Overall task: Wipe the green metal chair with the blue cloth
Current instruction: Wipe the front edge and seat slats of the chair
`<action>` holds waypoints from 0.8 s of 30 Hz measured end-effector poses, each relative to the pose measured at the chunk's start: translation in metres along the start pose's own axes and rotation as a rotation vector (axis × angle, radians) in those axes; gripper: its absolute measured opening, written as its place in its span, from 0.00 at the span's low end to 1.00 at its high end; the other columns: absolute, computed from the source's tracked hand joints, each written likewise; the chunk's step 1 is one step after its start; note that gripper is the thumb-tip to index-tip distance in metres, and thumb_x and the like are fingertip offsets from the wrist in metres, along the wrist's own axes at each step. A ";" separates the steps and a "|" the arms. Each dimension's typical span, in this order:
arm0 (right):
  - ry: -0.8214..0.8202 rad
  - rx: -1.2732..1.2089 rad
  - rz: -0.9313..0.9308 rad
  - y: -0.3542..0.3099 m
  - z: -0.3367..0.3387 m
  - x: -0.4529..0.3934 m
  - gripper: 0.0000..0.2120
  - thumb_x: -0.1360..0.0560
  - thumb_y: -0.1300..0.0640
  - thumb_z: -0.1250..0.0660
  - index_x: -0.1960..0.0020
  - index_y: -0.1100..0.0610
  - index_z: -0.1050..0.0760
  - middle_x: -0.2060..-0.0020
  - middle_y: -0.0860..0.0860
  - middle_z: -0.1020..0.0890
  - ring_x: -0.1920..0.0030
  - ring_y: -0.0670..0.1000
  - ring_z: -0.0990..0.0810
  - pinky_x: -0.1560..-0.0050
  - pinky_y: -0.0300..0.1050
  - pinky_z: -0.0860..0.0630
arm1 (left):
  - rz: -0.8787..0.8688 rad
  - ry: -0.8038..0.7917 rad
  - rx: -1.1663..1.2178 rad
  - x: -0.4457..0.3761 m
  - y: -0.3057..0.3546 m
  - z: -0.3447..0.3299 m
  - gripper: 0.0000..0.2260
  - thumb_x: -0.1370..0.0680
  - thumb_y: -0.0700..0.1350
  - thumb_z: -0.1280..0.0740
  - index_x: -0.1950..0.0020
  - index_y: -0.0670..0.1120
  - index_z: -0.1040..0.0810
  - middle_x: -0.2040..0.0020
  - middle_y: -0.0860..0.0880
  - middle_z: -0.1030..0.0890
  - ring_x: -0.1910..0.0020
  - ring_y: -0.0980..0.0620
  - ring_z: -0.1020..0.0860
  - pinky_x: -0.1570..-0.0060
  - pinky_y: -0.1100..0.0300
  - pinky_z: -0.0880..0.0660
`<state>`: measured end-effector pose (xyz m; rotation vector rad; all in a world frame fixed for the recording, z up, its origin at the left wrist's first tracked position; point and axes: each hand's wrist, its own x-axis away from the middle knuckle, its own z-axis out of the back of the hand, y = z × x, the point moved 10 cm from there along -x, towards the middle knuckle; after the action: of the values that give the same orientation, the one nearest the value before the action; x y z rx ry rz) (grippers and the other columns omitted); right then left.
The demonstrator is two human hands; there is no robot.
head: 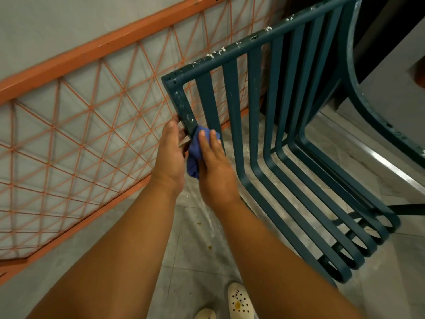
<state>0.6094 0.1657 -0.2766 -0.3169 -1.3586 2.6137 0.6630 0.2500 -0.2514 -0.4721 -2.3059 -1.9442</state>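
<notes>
While an orange lattice frame leans against the wall at the left, the left hand curls its grip around the outer post of the green metal chair. Just to its right, the blue cloth is bunched against that post, pressed under the straight fingers of the right hand. White specks dot the chair's top rail. Pale shoes stand on the tiled floor below.
</notes>
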 end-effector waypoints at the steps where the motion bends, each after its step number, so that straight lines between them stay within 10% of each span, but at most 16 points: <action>1: -0.011 0.052 0.065 -0.006 -0.003 0.004 0.34 0.21 0.66 0.40 0.24 0.43 0.51 0.24 0.41 0.55 0.23 0.52 0.52 0.30 0.42 0.45 | 0.000 0.001 0.002 0.000 0.000 0.001 0.16 0.18 0.55 0.48 0.38 0.57 0.25 0.44 0.50 0.18 0.45 0.52 0.20 0.53 0.62 0.23; 5: -0.094 0.274 0.138 0.020 -0.003 0.047 0.36 0.22 0.67 0.36 0.25 0.43 0.51 0.25 0.42 0.55 0.23 0.55 0.50 0.30 0.48 0.38 | -0.013 0.000 -0.038 0.000 0.003 0.002 0.17 0.18 0.56 0.50 0.35 0.57 0.28 0.39 0.50 0.22 0.40 0.51 0.23 0.50 0.61 0.28; 9: -0.028 0.018 -0.214 0.058 0.017 0.043 0.28 0.19 0.54 0.40 0.23 0.48 0.47 0.26 0.51 0.35 0.30 0.53 0.30 0.31 0.49 0.31 | -0.030 -0.004 -0.040 0.003 0.006 -0.003 0.14 0.18 0.55 0.50 0.40 0.61 0.28 0.37 0.51 0.24 0.38 0.50 0.25 0.47 0.59 0.29; 15: 0.008 -0.044 -0.115 0.010 -0.003 -0.005 0.33 0.21 0.54 0.37 0.22 0.55 0.49 0.25 0.53 0.38 0.27 0.52 0.38 0.30 0.44 0.40 | 0.040 0.027 0.015 0.007 -0.001 -0.003 0.13 0.19 0.56 0.46 0.46 0.60 0.23 0.45 0.52 0.18 0.46 0.52 0.19 0.56 0.60 0.22; 24: -0.269 -0.129 -0.192 0.035 0.001 -0.025 0.16 0.23 0.48 0.34 0.39 0.54 0.30 0.51 0.48 0.22 0.50 0.49 0.21 0.57 0.35 0.28 | -0.002 0.040 -0.007 0.006 0.007 -0.004 0.14 0.18 0.53 0.48 0.43 0.56 0.25 0.40 0.47 0.21 0.41 0.47 0.23 0.50 0.58 0.24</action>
<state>0.6305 0.1386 -0.3019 0.1489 -1.5580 2.4810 0.6590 0.2477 -0.2426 -0.4274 -2.2777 -1.9449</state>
